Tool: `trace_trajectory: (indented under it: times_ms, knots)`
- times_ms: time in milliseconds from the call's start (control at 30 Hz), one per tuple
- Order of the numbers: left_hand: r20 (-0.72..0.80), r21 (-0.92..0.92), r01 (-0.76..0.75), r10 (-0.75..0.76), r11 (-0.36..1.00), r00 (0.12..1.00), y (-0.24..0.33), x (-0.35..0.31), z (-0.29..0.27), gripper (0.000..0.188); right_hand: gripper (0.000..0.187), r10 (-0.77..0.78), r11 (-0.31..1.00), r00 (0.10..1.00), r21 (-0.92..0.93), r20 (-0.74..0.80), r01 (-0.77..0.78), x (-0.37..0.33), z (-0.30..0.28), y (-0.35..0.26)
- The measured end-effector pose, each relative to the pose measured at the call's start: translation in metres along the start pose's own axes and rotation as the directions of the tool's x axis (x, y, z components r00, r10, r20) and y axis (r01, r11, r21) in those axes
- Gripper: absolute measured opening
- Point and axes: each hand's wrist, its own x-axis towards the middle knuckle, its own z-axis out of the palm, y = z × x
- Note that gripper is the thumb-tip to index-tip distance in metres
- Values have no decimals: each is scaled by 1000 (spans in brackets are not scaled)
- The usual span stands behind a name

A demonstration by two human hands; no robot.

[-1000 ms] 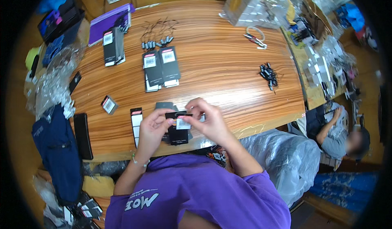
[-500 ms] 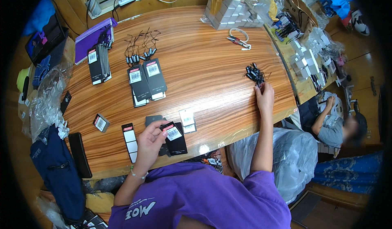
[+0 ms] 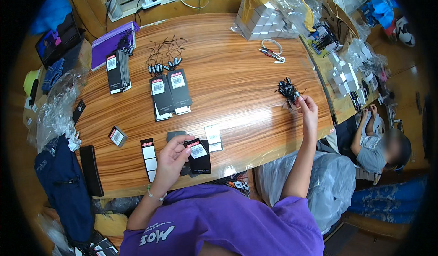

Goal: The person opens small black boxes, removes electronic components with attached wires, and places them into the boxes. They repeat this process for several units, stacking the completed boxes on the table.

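My left hand (image 3: 175, 154) pinches a black hang tag (image 3: 200, 163) with a white barcode sticker and red band, held up near the table's front edge. Beneath it lie more dark tags (image 3: 175, 136), partly hidden by the hand. My right hand (image 3: 309, 110) is at the right edge of a heap of black hang-tag strings (image 3: 287, 89), thumb and forefinger closed on one string with a small plastic end. Beside the left hand are a black strip with white labels (image 3: 148, 160) and, to the right, a pale label card (image 3: 213, 138).
Stacked tags with strings (image 3: 171, 94) lie mid-left, another tag stack (image 3: 118, 75) by a purple folder (image 3: 102, 50). A small sticker stack (image 3: 118, 136) and black phone-like case (image 3: 91, 170) sit left. White boxes (image 3: 267, 21) and pliers (image 3: 270, 53) are far right. Another person (image 3: 372, 144) sits right.
My right hand has drawn slightly right from the string heap with its fingers pinched. The left hand still holds the hang tag. The whole view has shifted a little.
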Motion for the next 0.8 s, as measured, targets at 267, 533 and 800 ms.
trace_trajectory:
  times_ms: [267, 533, 800]
  knots:
    - [85, 20, -89, 87, 996, 993, 12, 6, 6, 19, 8, -125, 983, 956, 163, 265, 84, -48, 54, -76]
    - [204, 337, -313, 256, 888, 945, 43, 22, 15, 13, 7, -419, 890, 694, 113, 586, 442, -98, 137, -104]
    - [144, 34, -68, 63, 997, 988, 32, 16, 14, 15, 7, -174, 853, 823, 501, 541, -149, -112, 162, -91]
